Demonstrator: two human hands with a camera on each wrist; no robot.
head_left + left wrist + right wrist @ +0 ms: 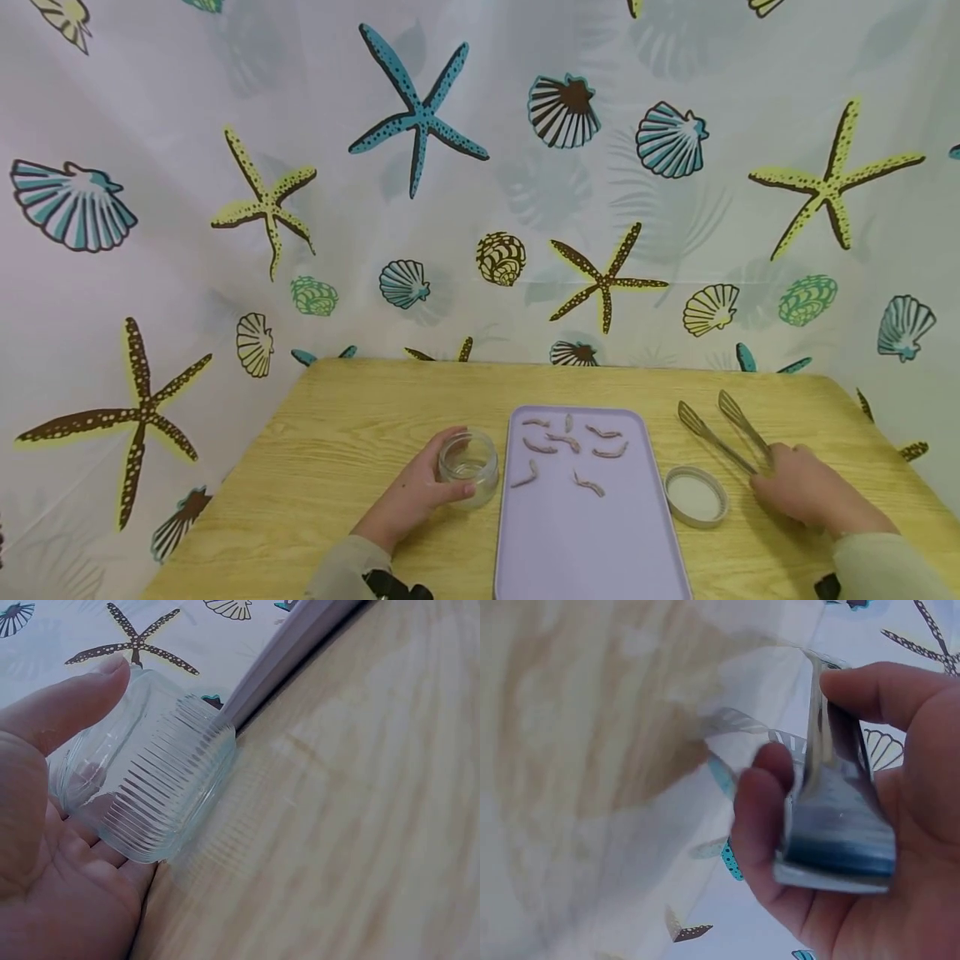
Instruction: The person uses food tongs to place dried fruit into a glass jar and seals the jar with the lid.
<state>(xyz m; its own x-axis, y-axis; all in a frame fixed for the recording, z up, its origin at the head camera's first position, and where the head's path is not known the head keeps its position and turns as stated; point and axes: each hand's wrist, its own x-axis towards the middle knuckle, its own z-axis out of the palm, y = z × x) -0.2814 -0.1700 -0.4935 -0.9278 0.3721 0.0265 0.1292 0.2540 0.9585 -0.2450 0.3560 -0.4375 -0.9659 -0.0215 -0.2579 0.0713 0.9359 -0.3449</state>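
In the head view my left hand grips a clear glass jar from its left side, thumb in front and fingers behind. The jar stands upright on the table, lidless, and nothing shows inside it. Its ribbed wall fills the middle of the left wrist view. My right hand holds metal tongs by the handle end, their slotted tips spread apart and pointing away to the left. Thumb and fingers press both sides of the shiny tongs handle in the right wrist view. Nothing sits between the tips.
A lilac tray lies between the hands, with several thin brownish curled pieces on its far half. Right of the tray lies a round lid, hollow side up. A wooden table meets a patterned curtain at the back.
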